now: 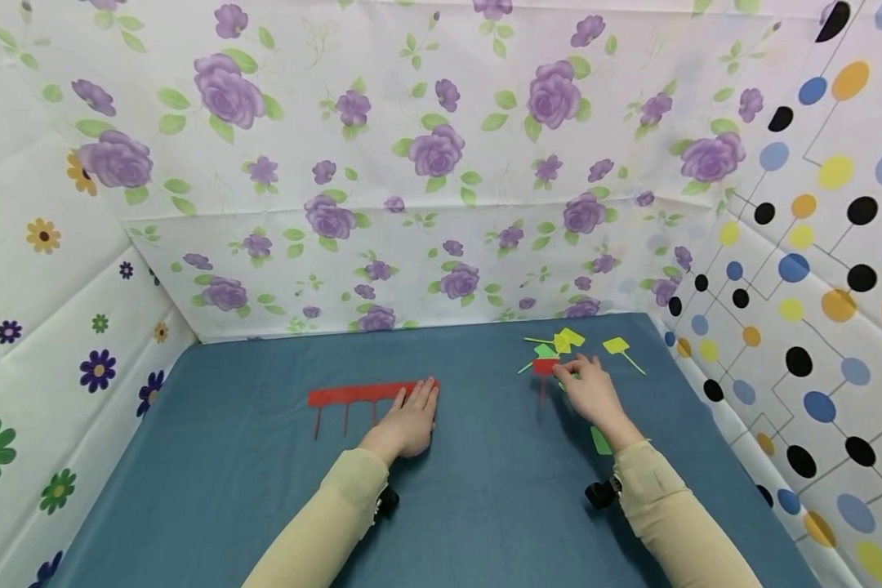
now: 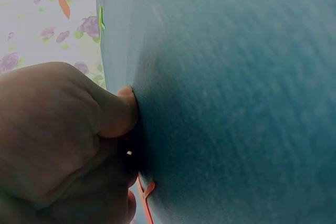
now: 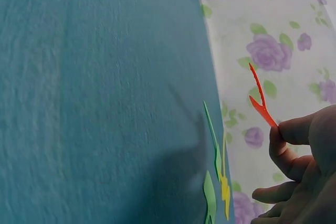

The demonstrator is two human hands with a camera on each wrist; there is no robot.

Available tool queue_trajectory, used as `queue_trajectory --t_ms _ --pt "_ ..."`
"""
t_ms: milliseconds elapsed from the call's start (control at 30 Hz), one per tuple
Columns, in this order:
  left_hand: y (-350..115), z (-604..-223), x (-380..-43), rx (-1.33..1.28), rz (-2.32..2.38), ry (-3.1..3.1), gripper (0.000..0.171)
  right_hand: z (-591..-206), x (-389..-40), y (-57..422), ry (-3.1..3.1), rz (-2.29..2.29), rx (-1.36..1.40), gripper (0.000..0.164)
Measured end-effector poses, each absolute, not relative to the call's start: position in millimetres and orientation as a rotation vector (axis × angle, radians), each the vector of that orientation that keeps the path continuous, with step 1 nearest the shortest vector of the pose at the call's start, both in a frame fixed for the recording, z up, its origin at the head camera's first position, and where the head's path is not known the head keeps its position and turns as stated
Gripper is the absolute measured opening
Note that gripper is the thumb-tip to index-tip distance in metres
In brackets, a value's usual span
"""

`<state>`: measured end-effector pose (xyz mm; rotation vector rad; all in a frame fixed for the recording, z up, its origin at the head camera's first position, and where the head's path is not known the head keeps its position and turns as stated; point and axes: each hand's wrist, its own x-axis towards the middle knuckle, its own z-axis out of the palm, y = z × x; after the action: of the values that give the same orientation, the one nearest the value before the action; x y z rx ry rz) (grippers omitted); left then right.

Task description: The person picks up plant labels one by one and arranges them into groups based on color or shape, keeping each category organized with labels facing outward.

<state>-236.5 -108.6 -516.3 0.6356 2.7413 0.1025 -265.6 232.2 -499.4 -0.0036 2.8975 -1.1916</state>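
Several flat red tags with thin tails lie side by side in a row [image 1: 360,393] on the blue cloth, tails towards me. My left hand [image 1: 409,423] rests flat on the right end of this row, fingers extended, covering part of it. My right hand [image 1: 594,398] pinches one more red tag [image 3: 266,115] between thumb and forefinger, its thin tail hanging down in the head view. That tag is held above the cloth, beside a loose group of yellow tags [image 1: 572,336] and green tags [image 1: 546,351]. Part of the green ones is hidden behind the right hand.
Apart from the group, a yellow tag [image 1: 616,345] lies at the far right. A green tag [image 1: 600,441] is partly under the right forearm. Patterned sheets [image 1: 441,155] stand behind and at both sides of the blue cloth [image 1: 485,506].
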Motion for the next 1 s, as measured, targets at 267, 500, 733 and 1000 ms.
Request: queue_trajectory --t_ms 267,500,733,1000 --pt "-108.9 -517.6 -236.2 0.615 0.112 2.728 0.063 -502.5 -266.9 216.7 2.914 -1.172 -0.067 0.039" --pt "-109.6 -529.2 -240.8 0.611 0.172 2.722 0.062 -506.4 -266.9 209.0 2.921 -1.141 -0.09 0.042" --pt "-108.2 -524.4 -239.9 0.609 0.173 2.728 0.062 -509.1 -266.8 199.0 2.911 -1.164 -0.126 0.037" --pt "-107.4 -516.4 -237.0 0.612 0.128 2.733 0.062 -515.7 -268.6 178.9 2.915 -1.171 -0.162 0.036"
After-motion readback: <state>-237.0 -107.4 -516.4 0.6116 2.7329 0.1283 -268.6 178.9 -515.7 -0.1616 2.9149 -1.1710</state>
